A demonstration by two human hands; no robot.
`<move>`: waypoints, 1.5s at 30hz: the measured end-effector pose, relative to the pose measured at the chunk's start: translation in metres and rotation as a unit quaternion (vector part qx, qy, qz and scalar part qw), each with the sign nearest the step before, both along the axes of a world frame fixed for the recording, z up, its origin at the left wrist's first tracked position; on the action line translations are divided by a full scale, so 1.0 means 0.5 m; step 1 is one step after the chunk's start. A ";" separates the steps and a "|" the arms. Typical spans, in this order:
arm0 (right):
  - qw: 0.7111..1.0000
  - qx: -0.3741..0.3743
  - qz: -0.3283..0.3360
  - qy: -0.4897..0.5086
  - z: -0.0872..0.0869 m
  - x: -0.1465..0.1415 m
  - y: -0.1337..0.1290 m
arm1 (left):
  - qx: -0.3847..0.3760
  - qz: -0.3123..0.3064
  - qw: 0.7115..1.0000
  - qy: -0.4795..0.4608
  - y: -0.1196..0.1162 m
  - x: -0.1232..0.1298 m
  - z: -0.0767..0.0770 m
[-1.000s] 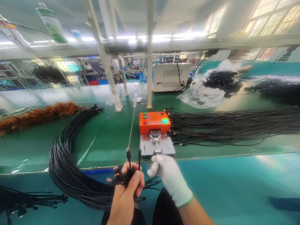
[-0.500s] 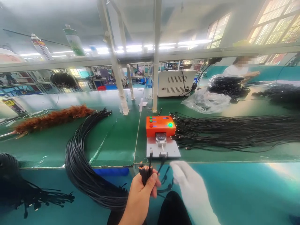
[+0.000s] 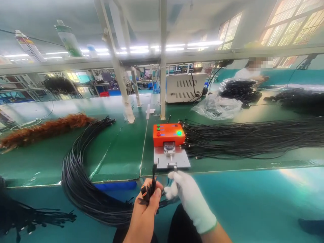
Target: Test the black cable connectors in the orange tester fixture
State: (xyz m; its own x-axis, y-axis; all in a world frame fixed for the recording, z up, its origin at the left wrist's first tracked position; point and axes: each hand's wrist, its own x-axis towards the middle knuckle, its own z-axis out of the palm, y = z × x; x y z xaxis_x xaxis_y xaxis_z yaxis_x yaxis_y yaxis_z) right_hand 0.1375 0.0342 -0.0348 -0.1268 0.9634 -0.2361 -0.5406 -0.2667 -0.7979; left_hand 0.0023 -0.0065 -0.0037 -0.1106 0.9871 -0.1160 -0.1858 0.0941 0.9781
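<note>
My bare left hand [image 3: 144, 212] is closed around the black connector ends [image 3: 150, 189] of several cables, one of them sticking up above the rest. Pinched in my right hand [image 3: 189, 199], which wears a white glove, is a cable connector [image 3: 175, 168] at the front edge of a metal plate [image 3: 161, 162]. Whether it sits in the fixture there cannot be made out. The plate belongs to an orange tester box [image 3: 165, 135] with a lit green light and a small round gauge [image 3: 169, 146]. A thick bundle of black cables [image 3: 76, 168] curves off the bench toward my left hand.
Many loose black cables [image 3: 248, 138] lie right of the tester. A brown feather duster [image 3: 50, 130] is at the left, and another cable bunch [image 3: 20, 209] hangs lower left. Shelf posts [image 3: 163, 67] rise behind the tester. A person [image 3: 249, 72] sits at the far right.
My right hand has moved left and up to the front of the metal plate. My left hand has tilted, still holding its cables. The whole view has shifted slightly.
</note>
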 end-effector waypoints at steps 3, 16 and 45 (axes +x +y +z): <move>1.000 0.008 0.012 0.021 -0.007 -0.004 0.007 | 0.003 -0.006 1.000 -0.004 0.001 -0.006 -0.009; 1.000 0.011 0.010 -0.005 -0.010 -0.017 0.031 | -0.014 -0.073 0.997 0.014 0.005 -0.015 -0.007; 0.958 0.167 0.051 -0.226 0.105 -0.027 -0.062 | -0.045 -0.063 0.997 0.025 -0.010 -0.005 0.000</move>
